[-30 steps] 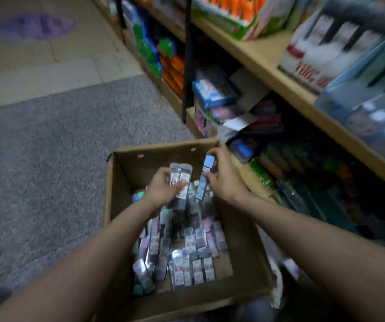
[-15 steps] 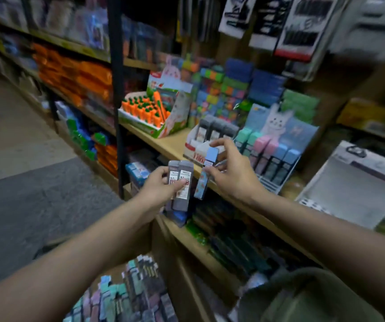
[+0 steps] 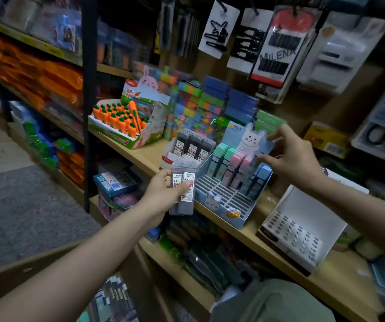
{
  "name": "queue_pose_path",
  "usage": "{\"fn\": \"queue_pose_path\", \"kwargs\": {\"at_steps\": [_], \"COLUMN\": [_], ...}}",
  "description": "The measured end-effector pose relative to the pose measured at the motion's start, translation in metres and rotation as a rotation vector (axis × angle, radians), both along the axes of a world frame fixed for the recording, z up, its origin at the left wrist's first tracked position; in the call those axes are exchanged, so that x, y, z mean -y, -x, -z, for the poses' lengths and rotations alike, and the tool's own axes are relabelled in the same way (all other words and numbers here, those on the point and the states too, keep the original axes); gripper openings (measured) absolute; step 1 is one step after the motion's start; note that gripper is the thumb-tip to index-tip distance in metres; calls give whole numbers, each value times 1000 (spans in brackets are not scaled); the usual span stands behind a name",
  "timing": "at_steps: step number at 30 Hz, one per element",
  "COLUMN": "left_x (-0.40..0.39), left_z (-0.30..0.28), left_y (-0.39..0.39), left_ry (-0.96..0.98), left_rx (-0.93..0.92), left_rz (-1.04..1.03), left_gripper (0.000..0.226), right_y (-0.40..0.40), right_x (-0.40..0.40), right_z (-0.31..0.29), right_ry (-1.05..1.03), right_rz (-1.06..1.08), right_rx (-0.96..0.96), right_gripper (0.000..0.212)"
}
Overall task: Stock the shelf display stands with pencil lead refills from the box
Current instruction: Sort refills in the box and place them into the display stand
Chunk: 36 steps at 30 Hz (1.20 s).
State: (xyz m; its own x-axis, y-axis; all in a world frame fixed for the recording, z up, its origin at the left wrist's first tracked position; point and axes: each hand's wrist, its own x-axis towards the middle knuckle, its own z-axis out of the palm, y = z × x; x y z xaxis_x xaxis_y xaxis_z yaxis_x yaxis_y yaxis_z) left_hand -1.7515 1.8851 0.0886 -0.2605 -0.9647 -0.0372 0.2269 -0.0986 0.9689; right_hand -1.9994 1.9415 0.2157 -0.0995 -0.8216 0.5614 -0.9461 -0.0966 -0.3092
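Head view. Left hand [image 3: 163, 194] grips two grey lead refill cases [image 3: 182, 190], fingers curled round them, thumb across the white labels. The cases stand roughly upright in front of the shelf edge [image 3: 145, 159], just before the white display stand [image 3: 175, 159] that carries three rows of dark grey refills [image 3: 192, 145].

Right hand [image 3: 296, 159] hangs over the right side of the blue rabbit display stand [image 3: 224, 201], fingers spread fairly wide and loosely bent; nothing visible in them. Fingertips are blurred, so contact with the stand's backing card cannot be judged.

The blue stand holds green, pink and blue refill cases [image 3: 228, 163] in its rear slots; its front slots are bare grid.

Cardboard box [image 3: 24, 273] sits at lower left, below the left forearm, with more refills [image 3: 112, 298] inside. A carrot eraser display [image 3: 126, 126] stands to the left on the same shelf.
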Motion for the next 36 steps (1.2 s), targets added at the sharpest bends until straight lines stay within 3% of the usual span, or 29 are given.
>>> {"fn": "queue_pose_path", "kwargs": {"at_steps": [7, 13, 25, 31, 36], "left_x": [-8, -9, -7, -7, -7], "left_z": [9, 11, 20, 22, 22], "left_y": [11, 7, 6, 11, 10], "left_ry": [4, 4, 16, 35, 51], "left_rx": [45, 53, 51, 46, 4], "left_rz": [39, 51, 57, 88, 125], "left_gripper": [33, 35, 38, 38, 37], "right_y": [7, 11, 10, 3, -11], "right_x": [4, 11, 17, 12, -2], "right_z": [23, 42, 75, 71, 57], "right_ry": [-50, -24, 11, 20, 84], "right_rz": [18, 7, 122, 145, 75], "right_rx": [-192, -220, -56, -133, -45], "right_gripper": [43, 41, 32, 23, 32]}}
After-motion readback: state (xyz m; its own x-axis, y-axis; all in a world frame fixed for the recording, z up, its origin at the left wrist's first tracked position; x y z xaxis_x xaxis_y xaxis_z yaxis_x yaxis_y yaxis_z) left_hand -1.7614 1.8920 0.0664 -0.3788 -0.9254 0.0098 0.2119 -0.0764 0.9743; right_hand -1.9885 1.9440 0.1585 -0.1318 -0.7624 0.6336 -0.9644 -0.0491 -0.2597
